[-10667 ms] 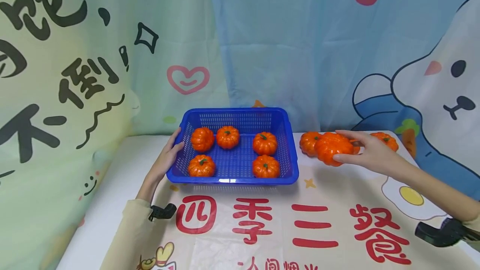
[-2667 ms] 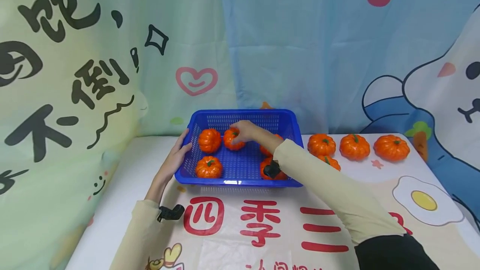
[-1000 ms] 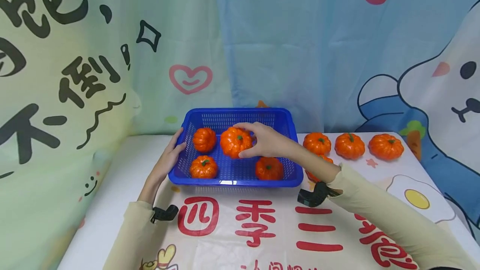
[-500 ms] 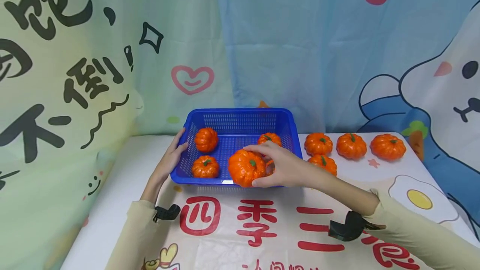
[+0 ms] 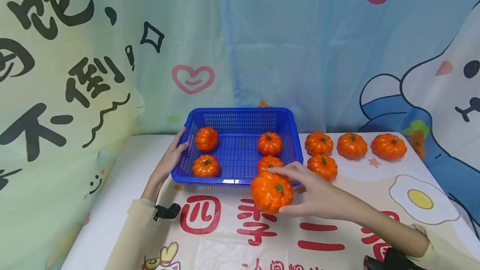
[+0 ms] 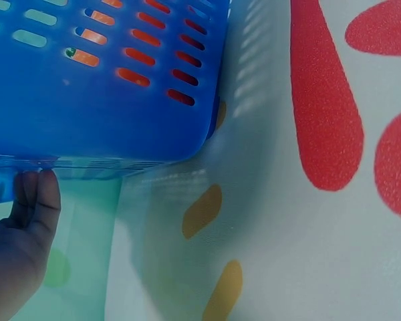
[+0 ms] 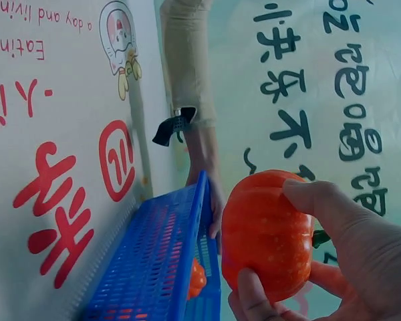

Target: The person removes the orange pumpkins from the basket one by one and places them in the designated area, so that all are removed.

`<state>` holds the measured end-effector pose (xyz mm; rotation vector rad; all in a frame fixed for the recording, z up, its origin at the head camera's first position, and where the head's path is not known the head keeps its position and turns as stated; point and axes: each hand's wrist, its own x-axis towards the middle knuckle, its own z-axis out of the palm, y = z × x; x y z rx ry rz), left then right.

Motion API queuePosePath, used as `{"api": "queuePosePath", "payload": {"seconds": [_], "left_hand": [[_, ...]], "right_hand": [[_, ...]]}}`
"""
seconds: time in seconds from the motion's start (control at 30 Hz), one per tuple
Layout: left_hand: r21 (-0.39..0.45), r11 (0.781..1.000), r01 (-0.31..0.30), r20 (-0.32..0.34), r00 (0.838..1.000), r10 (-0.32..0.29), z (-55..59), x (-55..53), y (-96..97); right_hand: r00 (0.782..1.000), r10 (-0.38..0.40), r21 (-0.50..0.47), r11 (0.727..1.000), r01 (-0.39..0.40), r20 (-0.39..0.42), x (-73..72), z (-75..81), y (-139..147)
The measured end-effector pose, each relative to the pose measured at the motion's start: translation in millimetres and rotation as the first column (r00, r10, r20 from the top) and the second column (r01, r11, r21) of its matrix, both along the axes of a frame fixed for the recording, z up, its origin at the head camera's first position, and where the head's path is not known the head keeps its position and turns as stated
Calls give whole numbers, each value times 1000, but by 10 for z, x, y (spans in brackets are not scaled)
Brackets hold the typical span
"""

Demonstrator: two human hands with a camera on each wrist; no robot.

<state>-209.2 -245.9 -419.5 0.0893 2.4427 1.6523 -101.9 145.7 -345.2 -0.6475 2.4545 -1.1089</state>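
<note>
In the head view my left hand holds the left rim of a blue plastic basket; the left wrist view shows its fingertips against the basket's edge. My right hand grips a small orange pumpkin with a green stem, thumb on one side and fingers on the other. This pumpkin hangs just in front of the basket's front right part, above the printed cloth. Inside the basket sit several more pumpkins, two at left and two at right; the front right one is partly hidden by my right hand.
Several pumpkins rest on the table to the right of the basket, one of them nearer the front. A printed curtain hangs right behind the basket. The tablecloth carries red characters.
My right hand has lifted the back middle pumpkin out of the basket and carried it forward and right, past the front rim. My left hand stays on the basket.
</note>
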Motion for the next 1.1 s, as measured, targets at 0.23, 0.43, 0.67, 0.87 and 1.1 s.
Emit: {"api": "queuePosePath", "payload": {"seconds": [0.23,0.43,0.67,0.87,1.1], "left_hand": [[-7,1000,3,-5,1000,-3,-53,-21,-7],[-5,1000,1,3,1000,-1,-8,21,6],[-3,1000,2,-2,1000,-2,-1,36,21],[-5,1000,-1,-4,1000,0,-45,-14,-11],[-7,1000,-2,-18,1000,2,-258,-132,-110]], "right_hand": [[996,-55,-40,998,58,70,107,-124,304],[985,-127,-35,991,132,119,164,-225,499],[974,-214,-3,977,215,74,203,-339,703],[961,-277,24,961,277,13,195,-414,867],[945,-327,66,943,327,-6,144,-469,1002]]}}
